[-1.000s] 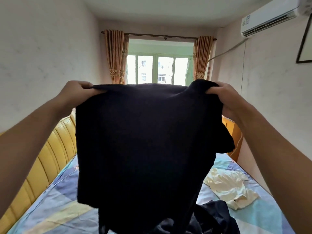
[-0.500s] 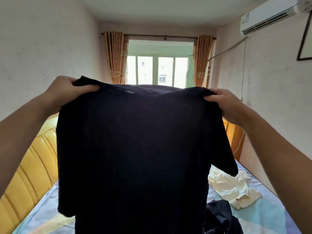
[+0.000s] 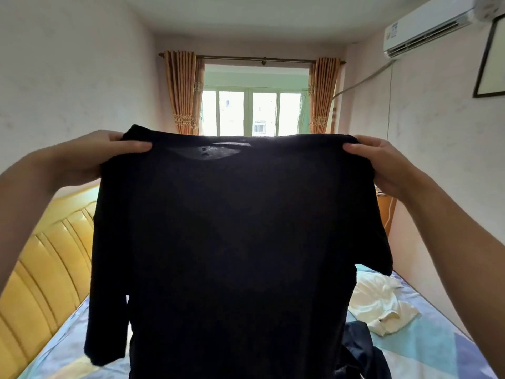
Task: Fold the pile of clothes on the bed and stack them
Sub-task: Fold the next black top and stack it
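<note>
Black short-sleeved cotton shirt (image 3: 235, 242) pinched at shoulders by left hand (image 3: 90, 157) and right hand (image 3: 382, 162), unfolded (cream garment (image 3: 382, 305), dark garment (image 3: 363, 348) wait on bed (image 3: 437, 346)).

A T-shirt (image 3: 232, 242) hangs spread between the person's left hand (image 3: 90, 157) and right hand (image 3: 382, 162), each pinching a shoulder, above the bed (image 3: 437, 343). On the bed to the right lies a crumpled garment (image 3: 379, 307), with another garment (image 3: 360, 351) just before it. A headboard (image 3: 41, 269) stands left, a window (image 3: 251, 113) behind.
</note>
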